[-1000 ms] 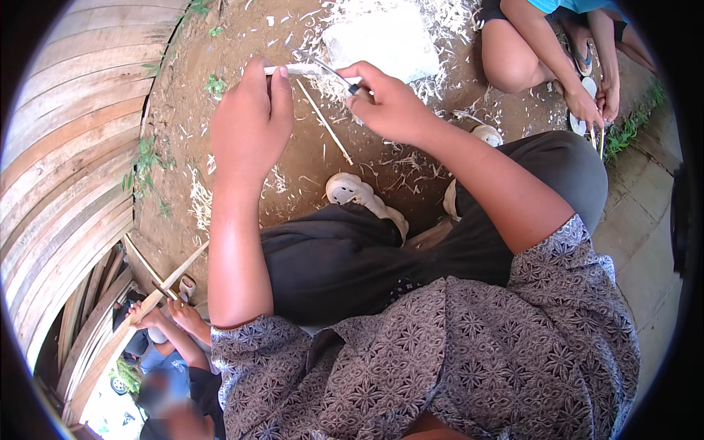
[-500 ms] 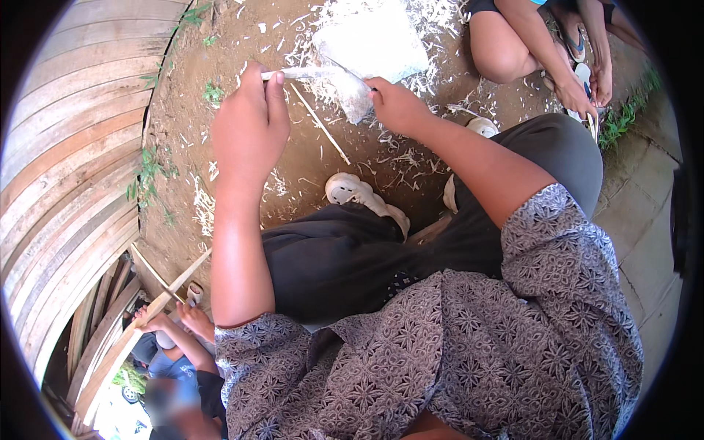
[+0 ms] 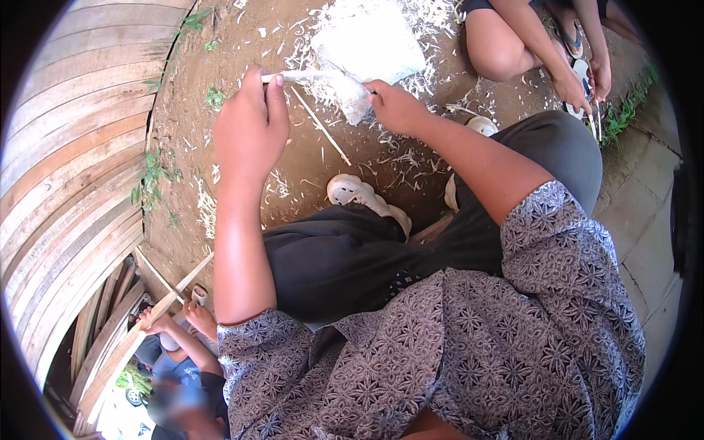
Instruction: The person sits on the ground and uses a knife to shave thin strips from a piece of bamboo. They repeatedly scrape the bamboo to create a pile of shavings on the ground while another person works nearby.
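Up high, the left hand (image 3: 251, 128) holds one end of a short pale stick (image 3: 299, 75), with its thumb and fingers pinched tight around it. The stick points right, and its far end shows in front of the left edge of a bright white slab (image 3: 374, 40) on the dirt ground (image 3: 183, 139). The right hand (image 3: 396, 106) is curled all the way closed around the handle of a thin knife (image 3: 355, 77). Its blade leans up and left, by the stick's far end (I cannot tell if they touch).

Curly wood shavings (image 3: 418, 165) lie all around the slab's edges. A long thin stick (image 3: 321, 126) lies on the ground, below the slab's left corner. Wooden boards (image 3: 81, 117) run along the left edge of the ground, and gray paving (image 3: 634, 227) is along its right edge. Near that right edge, another person's hands (image 3: 576, 92) hold thin sticks too. Past the ground's lower left corner, someone holds a long wooden pole (image 3: 121, 359). A pale clog (image 3: 359, 196) sits below the long thin stick.
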### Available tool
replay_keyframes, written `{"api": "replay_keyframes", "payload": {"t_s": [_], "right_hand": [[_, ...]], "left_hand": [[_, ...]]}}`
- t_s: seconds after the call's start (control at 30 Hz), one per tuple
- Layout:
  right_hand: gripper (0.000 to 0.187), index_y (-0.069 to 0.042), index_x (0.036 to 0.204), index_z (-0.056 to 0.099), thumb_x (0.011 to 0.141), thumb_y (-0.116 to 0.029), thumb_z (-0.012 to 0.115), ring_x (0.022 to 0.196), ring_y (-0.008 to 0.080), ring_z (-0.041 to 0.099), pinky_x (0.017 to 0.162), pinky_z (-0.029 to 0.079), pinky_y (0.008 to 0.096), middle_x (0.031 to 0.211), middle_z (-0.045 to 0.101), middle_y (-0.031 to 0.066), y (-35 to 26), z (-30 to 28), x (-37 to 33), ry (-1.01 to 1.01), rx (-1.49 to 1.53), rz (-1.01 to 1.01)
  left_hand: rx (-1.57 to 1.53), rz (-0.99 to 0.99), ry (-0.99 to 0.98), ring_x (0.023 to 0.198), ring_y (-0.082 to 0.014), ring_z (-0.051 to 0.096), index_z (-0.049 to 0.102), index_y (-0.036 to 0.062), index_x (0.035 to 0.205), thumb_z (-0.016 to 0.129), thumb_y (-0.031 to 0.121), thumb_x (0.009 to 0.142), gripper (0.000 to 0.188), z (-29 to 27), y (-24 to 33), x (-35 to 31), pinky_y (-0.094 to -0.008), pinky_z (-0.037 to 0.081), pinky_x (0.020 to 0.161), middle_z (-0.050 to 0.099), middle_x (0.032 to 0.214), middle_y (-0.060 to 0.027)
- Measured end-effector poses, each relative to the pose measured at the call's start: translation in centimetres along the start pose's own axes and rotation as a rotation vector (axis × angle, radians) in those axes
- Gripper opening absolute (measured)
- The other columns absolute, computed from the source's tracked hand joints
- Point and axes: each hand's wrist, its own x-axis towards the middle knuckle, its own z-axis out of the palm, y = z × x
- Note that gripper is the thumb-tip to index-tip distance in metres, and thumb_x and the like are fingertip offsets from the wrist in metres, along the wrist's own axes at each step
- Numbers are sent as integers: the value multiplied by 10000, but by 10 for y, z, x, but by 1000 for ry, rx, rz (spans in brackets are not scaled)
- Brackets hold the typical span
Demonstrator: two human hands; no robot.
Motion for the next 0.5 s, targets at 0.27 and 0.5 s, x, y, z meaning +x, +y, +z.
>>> {"api": "replay_keyframes", "payload": {"t_s": [0.27, 0.5], "right_hand": [[373, -83, 1326, 562, 1029, -304, 514, 742, 244, 691, 767, 535, 406, 817, 692, 146, -58, -31, -16, -133, 206, 17], [270, -94, 1237, 565, 1019, -252, 574, 571, 161, 576, 568, 449, 356, 665, 607, 49, -59, -21, -14, -97, 368, -8]], "left_hand": [[-2, -14, -15, 658, -365, 639, 565, 37, 1034, 504, 264, 1077, 239, -3, -11, -5, -440, 468, 633, 626, 702, -176], [-50, -55, -111, 821, -477, 661, 553, 38, 1090, 512, 258, 1054, 226, -9, -11, -6, -541, 489, 694, 676, 832, -247]]}}
